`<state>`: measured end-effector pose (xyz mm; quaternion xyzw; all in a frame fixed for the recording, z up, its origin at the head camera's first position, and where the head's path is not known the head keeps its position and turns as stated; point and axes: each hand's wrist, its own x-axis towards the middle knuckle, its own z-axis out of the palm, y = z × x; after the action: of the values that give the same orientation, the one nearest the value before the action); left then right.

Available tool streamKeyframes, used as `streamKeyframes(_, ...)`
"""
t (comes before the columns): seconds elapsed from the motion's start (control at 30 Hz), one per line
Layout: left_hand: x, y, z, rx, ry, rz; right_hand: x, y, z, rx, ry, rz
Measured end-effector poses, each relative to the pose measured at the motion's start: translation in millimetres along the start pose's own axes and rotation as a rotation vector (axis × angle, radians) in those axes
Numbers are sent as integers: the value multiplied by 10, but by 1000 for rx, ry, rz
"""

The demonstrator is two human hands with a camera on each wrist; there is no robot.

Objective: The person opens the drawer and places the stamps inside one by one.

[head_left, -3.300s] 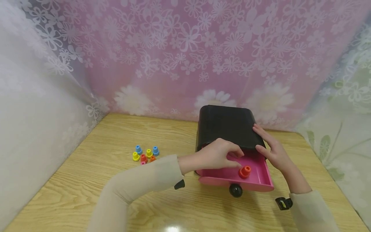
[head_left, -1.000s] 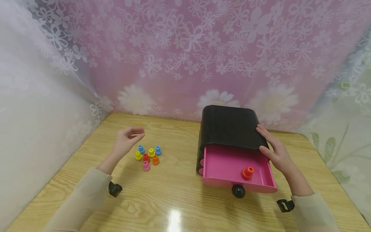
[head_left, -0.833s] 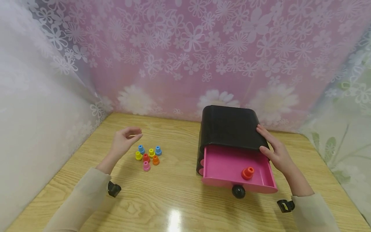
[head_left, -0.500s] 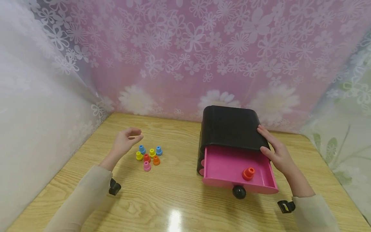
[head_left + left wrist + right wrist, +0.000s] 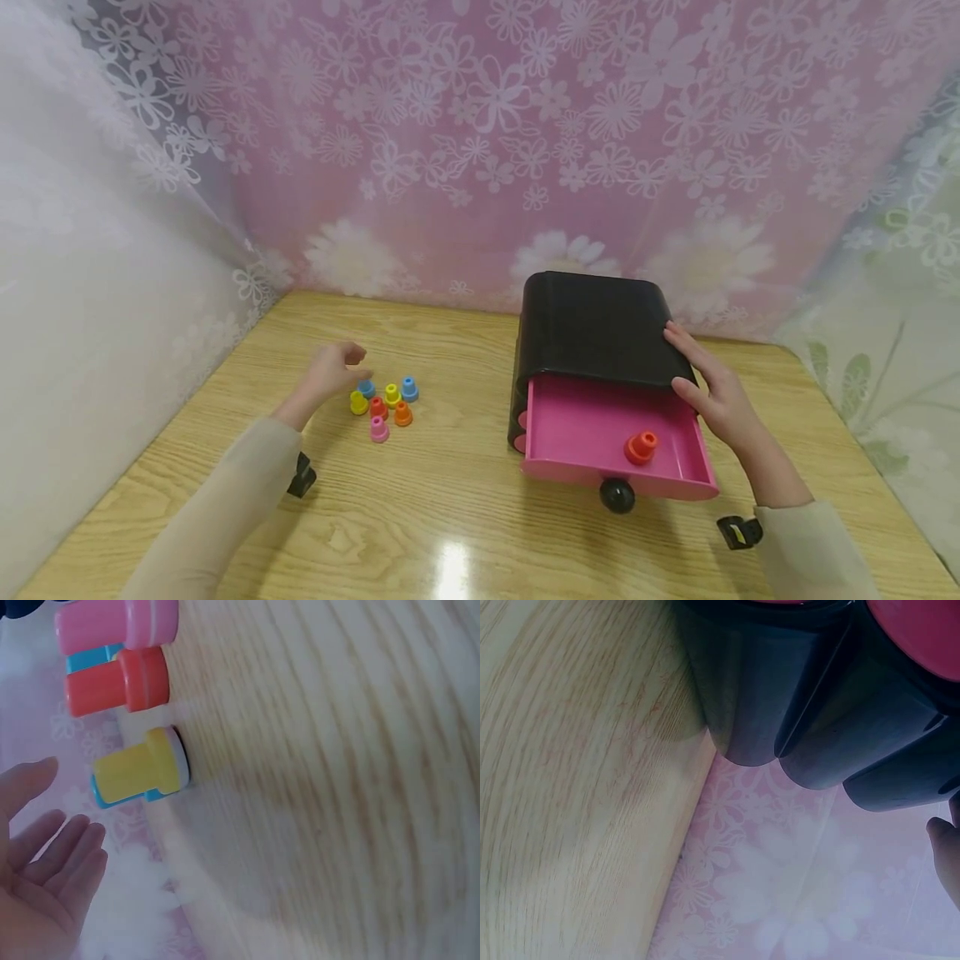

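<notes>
Clock directions apply to the head view. The left hand [image 5: 330,372] is spread, thumb apart from fingers, just beside the blue stamp [image 5: 366,390] on the worktop [image 5: 457,467]. Around the red stamp [image 5: 378,409]: blue stamp at 11 o'clock, yellow stamp [image 5: 358,404] at 9, pink stamp [image 5: 379,431] at 6, orange stamp [image 5: 403,414] at 3. The right hand [image 5: 716,398] rests spread against the black cabinet [image 5: 600,329] at its 4 o'clock edge. The pink drawer [image 5: 573,427] extends at 6 o'clock; the red-orange stamp [image 5: 641,448] sits inside, toward 4 o'clock.
</notes>
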<state>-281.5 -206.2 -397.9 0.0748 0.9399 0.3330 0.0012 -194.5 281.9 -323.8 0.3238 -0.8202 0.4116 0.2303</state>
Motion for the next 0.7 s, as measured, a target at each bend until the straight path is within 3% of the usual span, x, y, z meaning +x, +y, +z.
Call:
streamKeyframes(0.17,36,-12,34,78,-76,-9,-3,-4,-7,-8,3,-1)
streamKeyframes(0.47,70,4,67,152,-197,-122,-7,-3,-13,-7,-8,15)
streamKeyframes(0.7,59,24,68,175,-208,-109,-7,-11,-18,-19,-27,10)
